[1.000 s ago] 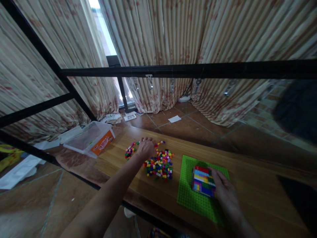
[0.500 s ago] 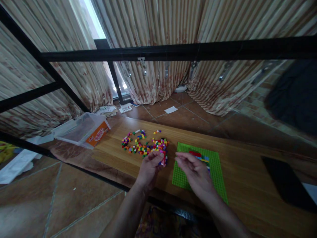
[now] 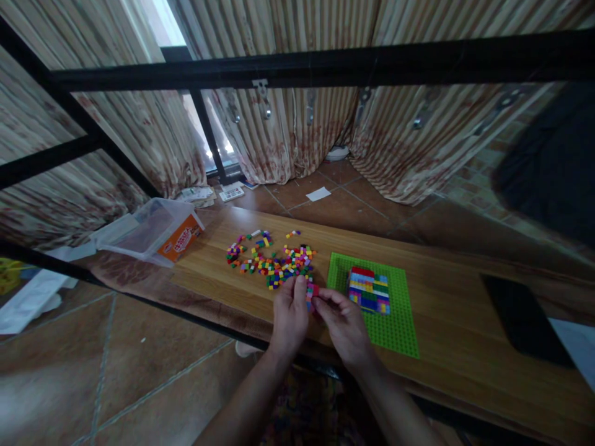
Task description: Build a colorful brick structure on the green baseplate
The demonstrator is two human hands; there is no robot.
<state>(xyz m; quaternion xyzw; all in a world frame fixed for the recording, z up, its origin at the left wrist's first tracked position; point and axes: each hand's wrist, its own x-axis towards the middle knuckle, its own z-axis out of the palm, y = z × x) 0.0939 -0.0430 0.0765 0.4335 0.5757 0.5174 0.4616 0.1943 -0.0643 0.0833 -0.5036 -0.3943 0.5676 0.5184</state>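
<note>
Between my two hands are small joined toy bricks, pink-red and partly blue, held above the near edge of the wooden bench. My left hand is closed around their left side, thumb on top. From the right, my right hand pinches the red end with thumb and fingertips. Fingers cover much of the piece. Just beyond my left hand spreads a pile of loose coloured bricks. A green baseplate lies to the right of my right hand, bearing a multicoloured block of stacked bricks.
A clear plastic box with an orange label stands at the bench's left end. Toward the right end of the wooden bench lies a flat black object. A black metal bar crosses in front of the curtains.
My right hand has moved left off the baseplate to the bricks in my left hand and now grips them too. The stacked block is uncovered. The view has tilted slightly down.
</note>
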